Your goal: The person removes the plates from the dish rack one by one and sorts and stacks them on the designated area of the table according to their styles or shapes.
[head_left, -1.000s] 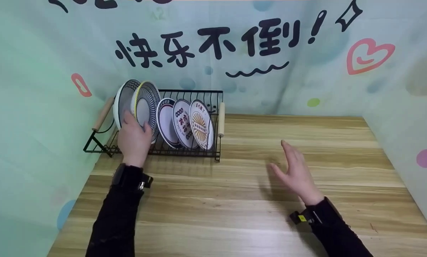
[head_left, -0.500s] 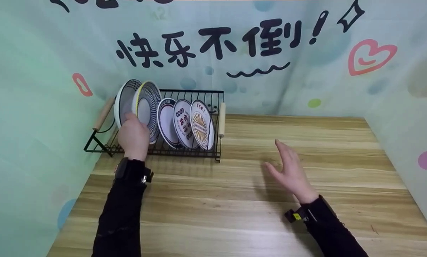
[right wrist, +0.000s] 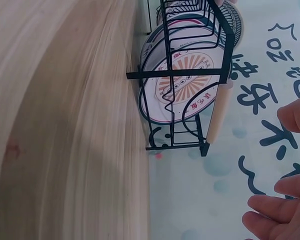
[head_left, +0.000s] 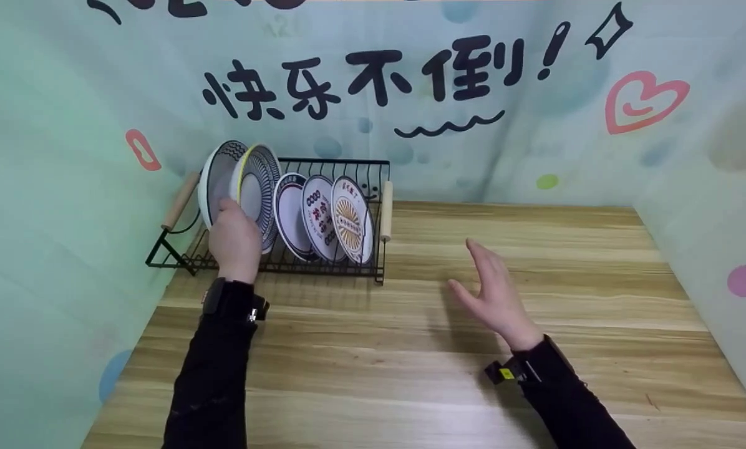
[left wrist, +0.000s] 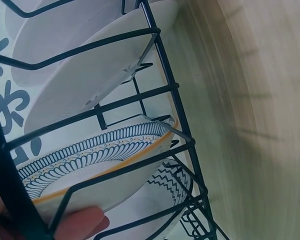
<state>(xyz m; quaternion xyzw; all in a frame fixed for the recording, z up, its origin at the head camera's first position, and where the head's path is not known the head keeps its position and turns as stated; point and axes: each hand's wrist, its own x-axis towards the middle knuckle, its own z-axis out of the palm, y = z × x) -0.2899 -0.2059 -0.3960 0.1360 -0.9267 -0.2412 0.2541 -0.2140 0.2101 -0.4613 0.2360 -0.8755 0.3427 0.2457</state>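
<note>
My left hand (head_left: 234, 244) is at the left end of a black wire dish rack (head_left: 323, 272), holding a white bowl with a yellow rim and blue pattern (head_left: 251, 187). The bowl stands on edge in the rack. In the left wrist view, fingertips (left wrist: 84, 224) lie against the outside of that bowl (left wrist: 115, 192), behind the wires; the thumb is mostly hidden. Left of it leans another white bowl with a dark zigzag band (head_left: 213, 178). My right hand (head_left: 494, 299) hovers over the table with thumb and fingers spread, touching nothing.
Three printed plates, among them one with an orange sunburst (head_left: 350, 221), stand upright in the rack's right half. Wooden handles (head_left: 387, 211) cap both ends of the rack. Behind the wood-grain table (head_left: 360, 374) hangs a printed cloth (head_left: 410, 143), which also encloses both sides.
My right hand has drifted left toward the rack. My left hand has turned slightly at the yellow-rimmed bowl, its thumb going out of sight. The dishes have stayed in place.
</note>
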